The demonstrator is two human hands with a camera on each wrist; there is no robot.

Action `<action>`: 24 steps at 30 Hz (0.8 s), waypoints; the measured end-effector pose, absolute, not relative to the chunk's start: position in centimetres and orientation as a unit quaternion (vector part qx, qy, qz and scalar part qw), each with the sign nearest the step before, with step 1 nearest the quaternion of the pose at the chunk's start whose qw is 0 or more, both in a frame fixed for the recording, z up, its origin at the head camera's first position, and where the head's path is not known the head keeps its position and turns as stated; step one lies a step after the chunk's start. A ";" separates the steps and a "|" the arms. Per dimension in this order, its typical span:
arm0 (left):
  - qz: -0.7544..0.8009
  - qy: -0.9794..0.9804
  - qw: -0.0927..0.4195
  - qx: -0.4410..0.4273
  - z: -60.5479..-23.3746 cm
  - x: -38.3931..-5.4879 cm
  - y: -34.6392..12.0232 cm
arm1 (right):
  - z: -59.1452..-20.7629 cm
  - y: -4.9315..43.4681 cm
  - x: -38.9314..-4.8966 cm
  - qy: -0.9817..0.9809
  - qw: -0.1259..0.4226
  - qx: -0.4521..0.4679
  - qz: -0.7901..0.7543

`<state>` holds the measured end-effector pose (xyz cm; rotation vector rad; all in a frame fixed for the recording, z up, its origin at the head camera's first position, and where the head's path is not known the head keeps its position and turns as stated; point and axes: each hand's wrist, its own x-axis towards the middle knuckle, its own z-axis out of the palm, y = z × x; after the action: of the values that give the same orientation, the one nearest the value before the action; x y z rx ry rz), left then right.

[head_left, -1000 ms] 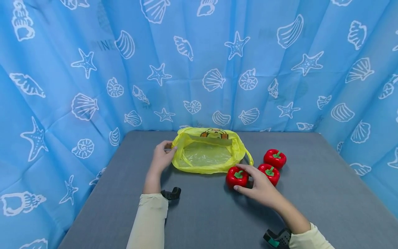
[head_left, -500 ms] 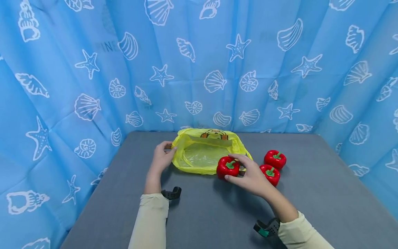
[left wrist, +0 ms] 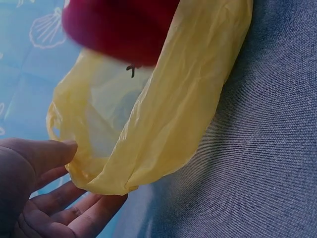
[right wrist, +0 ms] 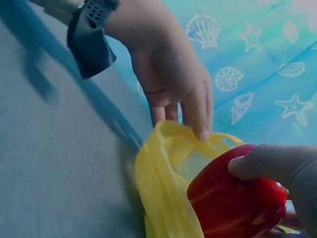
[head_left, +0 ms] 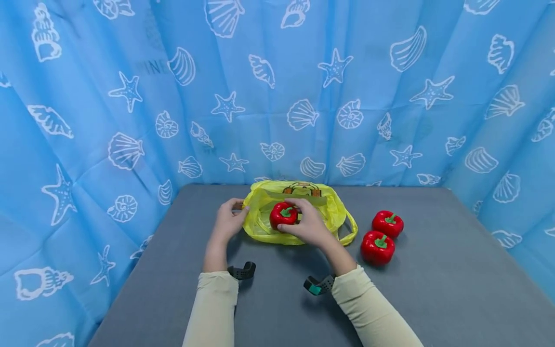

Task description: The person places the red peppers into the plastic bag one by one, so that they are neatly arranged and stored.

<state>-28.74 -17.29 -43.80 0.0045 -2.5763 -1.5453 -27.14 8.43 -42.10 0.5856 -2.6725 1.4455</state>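
A yellow plastic bag lies with its mouth spread on the grey table. My left hand pinches the left side of its rim between thumb and fingers, as the left wrist view shows at the bag's edge. Over the mouth, my right hand grips a red bell pepper with a green stem. In the right wrist view the thumb presses the side of that pepper, close to the yellow rim. Two more red bell peppers, a nearer one and a farther one, sit right of the bag.
The grey table stretches toward me on all sides of the bag. Behind it and at both sides hangs a blue curtain printed with white shells and starfish. A bag handle loop lies out to the right.
My right hand has lifted the pepper and carried it left, from beside the other two peppers to above the bag's mouth. The left hand keeps its hold on the rim.
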 end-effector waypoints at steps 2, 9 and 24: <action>-0.514 -0.855 0.068 -0.002 -43.9 -28.7 -17.3 | -42.4 7.3 -27.7 -0.863 0.019 0.184 0.469; -0.520 -0.851 0.074 -0.001 -43.9 -28.9 -17.4 | -43.1 4.5 -29.1 -0.864 0.024 0.196 0.464; -0.524 -0.849 0.062 0.004 -43.6 -28.9 -17.4 | -44.2 3.7 -30.1 -0.872 0.000 0.211 0.441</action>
<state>-28.86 -17.39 -43.58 0.0126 -2.5671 -1.5850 -30.15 3.69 -44.20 0.6624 -2.7415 1.3859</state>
